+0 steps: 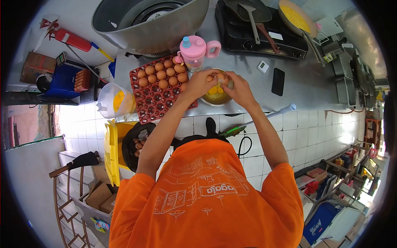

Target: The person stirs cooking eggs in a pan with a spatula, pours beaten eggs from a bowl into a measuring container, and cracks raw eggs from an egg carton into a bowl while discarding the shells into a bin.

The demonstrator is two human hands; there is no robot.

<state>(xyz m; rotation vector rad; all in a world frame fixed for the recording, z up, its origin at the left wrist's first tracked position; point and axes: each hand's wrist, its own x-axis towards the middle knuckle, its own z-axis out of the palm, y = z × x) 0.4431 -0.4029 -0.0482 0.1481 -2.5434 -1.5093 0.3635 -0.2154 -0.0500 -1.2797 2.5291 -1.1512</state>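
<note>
Over a metal bowl (216, 100) on the steel counter, my left hand (199, 84) and my right hand (239, 88) meet around a cracked eggshell (221, 78). Fingers of both hands are closed on the shell, whose halves are partly hidden by them. Several yellow yolks (214, 89) lie in clear egg white in the bowl. Left of the bowl is a red egg tray (145, 101), with brown eggs (161, 75) in its far part and bare cups nearer me. A pink lidded cup (193, 50) stands just beyond my left hand.
A plastic jug (111, 100) with yellow contents stands left of the tray. Below it is a yellow bin (111, 140) with shells in a black bag. A phone (278, 82), a small white timer (262, 67) and a black stove (231, 37) are to the right. A large metal pot (142, 39) stands behind.
</note>
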